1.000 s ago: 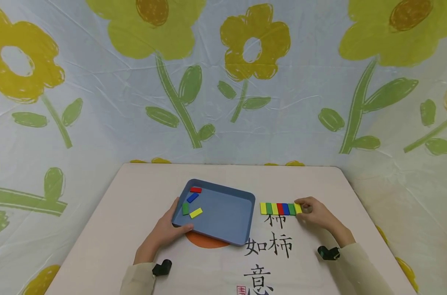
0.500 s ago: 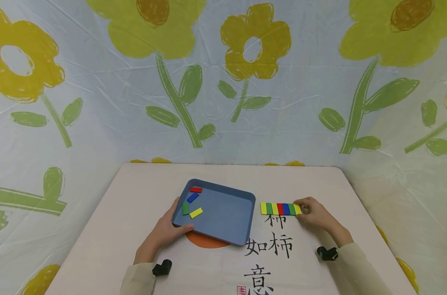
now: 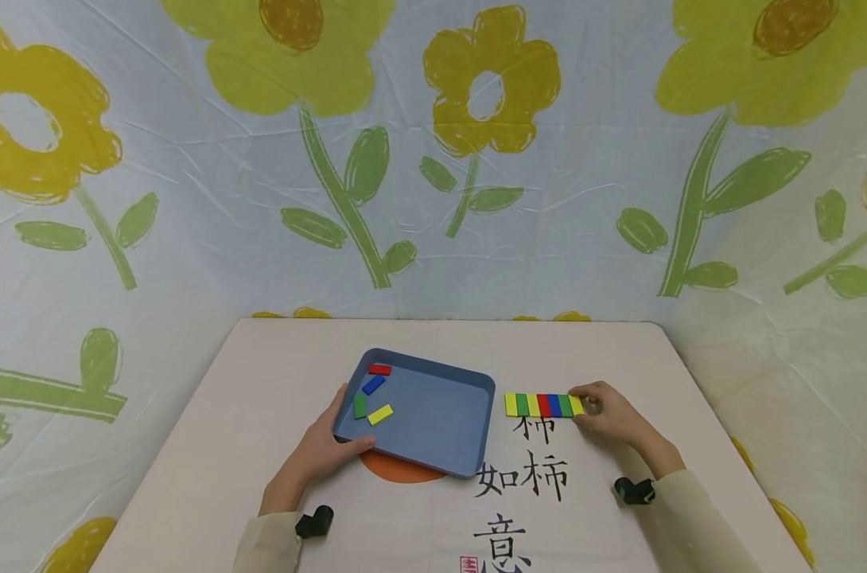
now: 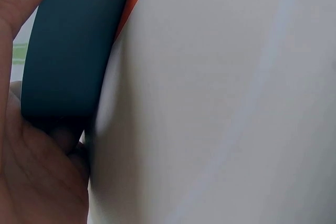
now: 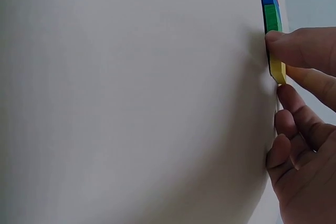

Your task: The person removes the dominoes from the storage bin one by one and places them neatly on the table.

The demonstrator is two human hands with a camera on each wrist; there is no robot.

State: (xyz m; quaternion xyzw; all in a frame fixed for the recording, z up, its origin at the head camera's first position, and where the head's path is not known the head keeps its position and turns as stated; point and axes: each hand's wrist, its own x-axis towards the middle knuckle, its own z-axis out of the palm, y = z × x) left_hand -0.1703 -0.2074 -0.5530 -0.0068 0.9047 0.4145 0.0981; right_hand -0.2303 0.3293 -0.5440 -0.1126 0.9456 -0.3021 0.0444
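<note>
My left hand (image 3: pixel 320 447) grips the left corner of a blue tray (image 3: pixel 433 442), thumb at the front rim and the other fingers along the left side. In the left wrist view, fingers curl beneath the tray's dark wall (image 4: pixel 73 51). Inside the tray lie a red block (image 3: pixel 379 370), a blue block (image 3: pixel 373 385), a green block (image 3: pixel 359 407) and a yellow block (image 3: pixel 379 415). To its right, several flat coloured blocks form a side-by-side row (image 3: pixel 543 406). My right hand (image 3: pixel 616 415) pinches the yellow end block (image 5: pixel 277 71) by its two short ends, against the green one.
The pale table cloth (image 3: pixel 211 477) carries black brush characters (image 3: pixel 544 477) below the row and an orange patch (image 3: pixel 405 469) partly under the tray. A flower-printed curtain (image 3: pixel 433 278) stands behind and at both sides of the table.
The yellow end block has shifted slightly left and straightened, now flush with the green block. My right hand moved left with it. My left hand and the tray have stayed put.
</note>
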